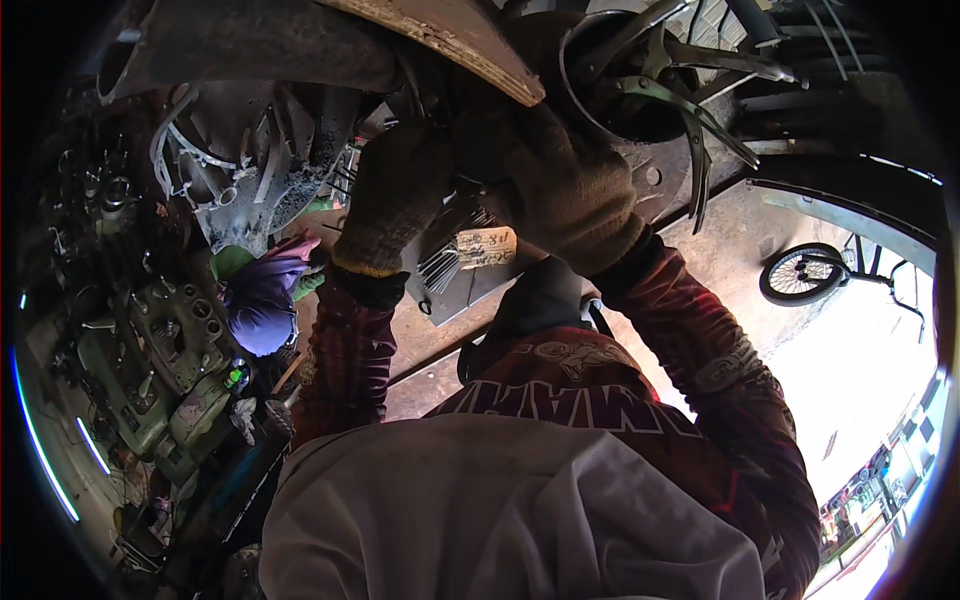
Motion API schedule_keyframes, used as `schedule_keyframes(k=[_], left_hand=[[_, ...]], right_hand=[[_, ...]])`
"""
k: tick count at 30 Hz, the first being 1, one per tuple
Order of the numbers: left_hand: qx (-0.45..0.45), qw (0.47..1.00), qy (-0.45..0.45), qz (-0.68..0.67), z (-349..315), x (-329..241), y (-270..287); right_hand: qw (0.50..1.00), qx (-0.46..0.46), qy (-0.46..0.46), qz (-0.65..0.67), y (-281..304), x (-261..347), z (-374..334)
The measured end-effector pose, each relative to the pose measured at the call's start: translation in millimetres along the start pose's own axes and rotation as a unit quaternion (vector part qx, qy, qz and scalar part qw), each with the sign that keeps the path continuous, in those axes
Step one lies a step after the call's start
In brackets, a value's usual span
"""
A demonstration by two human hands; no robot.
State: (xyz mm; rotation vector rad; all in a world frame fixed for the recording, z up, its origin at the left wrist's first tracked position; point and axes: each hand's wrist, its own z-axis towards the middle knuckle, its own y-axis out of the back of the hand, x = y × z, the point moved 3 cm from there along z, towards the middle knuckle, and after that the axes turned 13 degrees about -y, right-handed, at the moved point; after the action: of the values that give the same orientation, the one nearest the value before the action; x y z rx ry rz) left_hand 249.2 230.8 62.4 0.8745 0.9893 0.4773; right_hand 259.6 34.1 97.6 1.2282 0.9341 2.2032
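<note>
My left hand [395, 195], in a brown knitted work glove, is raised at the upper middle of the view with its fingers curled closed. Beside it my right hand [565, 185], gloved the same way, is closed too. Both fists sit close together in deep shadow, and what they grip is hidden. Just above them slants the edge of a wooden board [450, 40]. Below and between the hands lie a bundle of thin metal rods [438, 270] and a piece of cardboard [487, 247] with handwriting.
A large steel pipe [260, 50] extends to the upper left. Locking pliers [690, 115] hang on a round metal container's rim [572, 95] at upper right. Left are a green-grey machine [165, 340] and purple cloth [262, 305]. A bicycle wheel [800, 274] shows at right.
</note>
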Motion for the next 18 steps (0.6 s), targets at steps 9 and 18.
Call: schedule_keyframes(k=[9,18], left_hand=[[-0.036,0.995,0.075,-0.053,-14,1,2],[-0.039,0.955,0.232,-0.181,-6,-40,18]], right_hand=[[0.994,0.080,-0.044,-0.064,-1,-1,-7],[0.984,0.079,-0.158,0.011,55,-1,-87]])
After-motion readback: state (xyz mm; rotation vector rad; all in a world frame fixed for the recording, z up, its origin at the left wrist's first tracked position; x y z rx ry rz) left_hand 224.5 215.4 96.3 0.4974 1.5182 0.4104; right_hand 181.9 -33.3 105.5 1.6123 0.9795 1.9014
